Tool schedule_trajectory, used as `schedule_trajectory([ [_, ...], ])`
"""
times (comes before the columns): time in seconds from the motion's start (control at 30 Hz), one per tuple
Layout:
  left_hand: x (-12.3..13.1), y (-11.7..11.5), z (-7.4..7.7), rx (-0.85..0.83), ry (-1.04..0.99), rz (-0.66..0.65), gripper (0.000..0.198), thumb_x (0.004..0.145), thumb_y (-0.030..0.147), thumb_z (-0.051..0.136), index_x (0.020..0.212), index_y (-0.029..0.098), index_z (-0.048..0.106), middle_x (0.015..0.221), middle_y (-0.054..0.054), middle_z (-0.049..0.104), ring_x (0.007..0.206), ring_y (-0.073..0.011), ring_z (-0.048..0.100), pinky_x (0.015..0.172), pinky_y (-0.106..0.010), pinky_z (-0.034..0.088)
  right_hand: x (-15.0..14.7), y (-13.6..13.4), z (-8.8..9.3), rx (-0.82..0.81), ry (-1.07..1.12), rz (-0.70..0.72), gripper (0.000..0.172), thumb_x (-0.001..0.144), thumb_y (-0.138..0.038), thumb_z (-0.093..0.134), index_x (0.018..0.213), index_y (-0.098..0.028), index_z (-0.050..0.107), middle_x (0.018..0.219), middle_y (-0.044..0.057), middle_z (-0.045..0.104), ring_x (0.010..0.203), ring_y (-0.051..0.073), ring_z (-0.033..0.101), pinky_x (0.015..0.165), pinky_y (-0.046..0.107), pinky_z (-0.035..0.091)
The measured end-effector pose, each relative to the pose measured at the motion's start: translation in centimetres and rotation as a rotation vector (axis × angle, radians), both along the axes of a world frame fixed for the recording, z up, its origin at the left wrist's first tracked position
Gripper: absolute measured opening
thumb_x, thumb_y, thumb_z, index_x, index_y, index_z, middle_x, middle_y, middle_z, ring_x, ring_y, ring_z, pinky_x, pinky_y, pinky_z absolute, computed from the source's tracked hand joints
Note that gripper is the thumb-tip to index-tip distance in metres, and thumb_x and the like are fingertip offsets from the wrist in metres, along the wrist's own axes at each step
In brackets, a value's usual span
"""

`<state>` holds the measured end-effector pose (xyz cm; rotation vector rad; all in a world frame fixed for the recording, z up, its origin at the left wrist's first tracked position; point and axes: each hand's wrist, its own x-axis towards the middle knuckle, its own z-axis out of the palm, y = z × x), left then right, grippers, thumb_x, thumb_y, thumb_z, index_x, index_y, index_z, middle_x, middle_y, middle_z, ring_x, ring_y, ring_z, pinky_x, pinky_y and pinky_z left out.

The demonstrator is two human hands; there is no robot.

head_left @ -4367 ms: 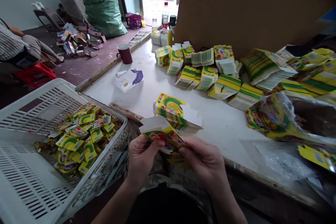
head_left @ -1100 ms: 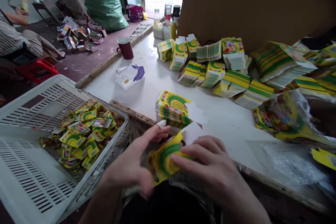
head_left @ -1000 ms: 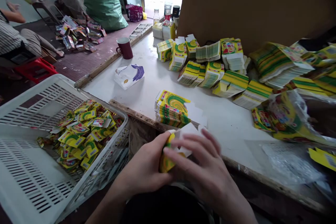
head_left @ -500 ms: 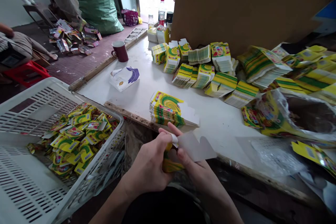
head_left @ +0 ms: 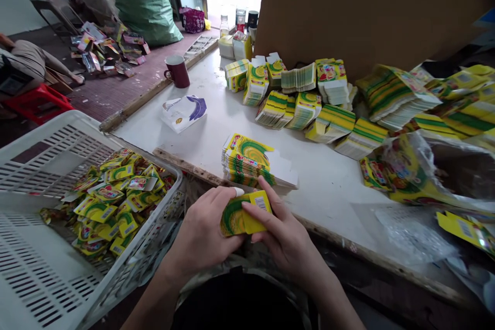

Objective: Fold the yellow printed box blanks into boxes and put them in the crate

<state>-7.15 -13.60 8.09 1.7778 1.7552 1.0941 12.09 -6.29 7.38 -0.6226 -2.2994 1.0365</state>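
Observation:
Between my hands is a small yellow and green carton (head_left: 244, 215), its barcode facing up. My left hand (head_left: 207, 227) grips its left side, with a white wrap on one finger. My right hand (head_left: 284, 234) holds the right end, fingers lying over the barcode side. Just beyond, on the white table (head_left: 325, 185), lies a fanned stack of flat cartons (head_left: 251, 157) with white flaps pointing right. To the left, a white plastic basket (head_left: 88, 281) holds a heap of small yellow cartons (head_left: 112, 201).
Bundles of flat cartons (head_left: 328, 124) line the table's back. A maroon mug (head_left: 178, 72) and white-purple packet (head_left: 185, 112) stand left. An open plastic bag (head_left: 410, 165) lies right. A seated person's leg (head_left: 46, 59) and red stool (head_left: 38, 103) show far left.
The carton's white flap stood up between my hands before; now the carton shows its yellow barcode side. My right hand has shifted its fingers over it. The view has moved slightly.

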Motion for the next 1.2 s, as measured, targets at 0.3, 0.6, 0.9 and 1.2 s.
schedule_trajectory([
  [0.3,0.6,-0.2,0.1,-0.033,-0.107,0.052,0.055,0.061,0.024,0.08,0.113,0.023,0.062,0.1,-0.008,0.069,0.09,-0.0271,0.065,0.08,-0.037,0.052,-0.6,-0.5,1.1,-0.142,0.021,-0.079,0.036,0.089,-0.024,0.061,0.124,-0.027,0.056,0.151,0.011,0.038,0.138,0.028,0.039,0.11,0.046,0.039],
  [0.6,1.0,0.9,2.0,0.625,-1.155,0.563,0.075,0.077,0.083,0.033,0.116,0.026,0.062,0.135,-0.006,0.055,0.132,-0.0259,0.045,0.107,-0.037,0.042,-3.3,3.5,0.7,0.118,0.08,-0.539,0.038,0.089,-0.025,0.062,0.125,-0.022,0.053,0.114,0.01,0.066,0.107,0.026,0.06,0.094,0.044,0.048],
  [0.9,3.7,1.8,-0.9,0.196,-1.405,0.462,0.056,0.083,0.061,0.056,0.121,0.02,0.054,0.12,-0.012,0.06,0.106,-0.0215,0.059,0.088,-0.034,0.05,-4.6,6.6,-0.8,0.271,-0.154,-0.531,0.037,0.083,-0.018,0.063,0.118,-0.018,0.053,0.094,0.01,0.065,0.091,0.028,0.058,0.084,0.047,0.049],
  [1.2,4.8,1.0,-1.5,0.187,-1.449,0.306,0.061,0.068,0.068,0.067,0.107,0.022,0.061,0.109,-0.011,0.062,0.115,-0.0308,0.054,0.094,-0.042,0.048,-3.6,-0.3,0.7,-0.352,0.195,-0.172,0.05,0.084,-0.014,0.063,0.126,-0.029,0.042,0.093,0.001,0.059,0.074,0.015,0.061,0.067,0.028,0.053],
])
